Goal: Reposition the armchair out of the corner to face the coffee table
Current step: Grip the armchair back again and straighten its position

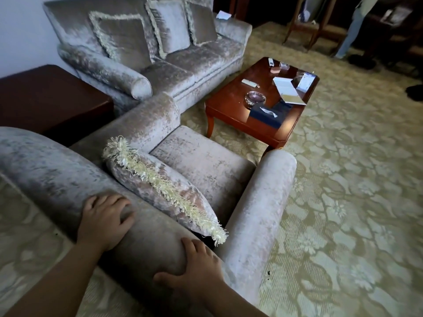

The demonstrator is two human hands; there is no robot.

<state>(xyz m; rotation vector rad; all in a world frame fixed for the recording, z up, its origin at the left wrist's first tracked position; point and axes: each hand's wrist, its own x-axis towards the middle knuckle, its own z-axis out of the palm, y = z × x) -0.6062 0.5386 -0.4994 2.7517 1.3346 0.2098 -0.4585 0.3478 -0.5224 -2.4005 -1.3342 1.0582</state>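
Observation:
A grey velvet armchair (201,163) stands below me, its seat turned toward the reddish wooden coffee table (231,99). A fringed cushion (160,191) leans against the backrest. My left hand (104,220) grips the rolled top of the backrest, fingers curled over it. My right hand (196,266) grips the same backrest further right, near the right armrest, with the thumb spread along the back. The front of the chair sits close to the table's near corner.
A matching sofa (183,65) with three cushions stands against the wall, beside a dark side table (50,97) left of the armchair. The coffee table carries an ashtray (255,98), a tissue box (267,114) and papers. Patterned carpet (343,202) spreads right. A person's legs (350,30) show far back.

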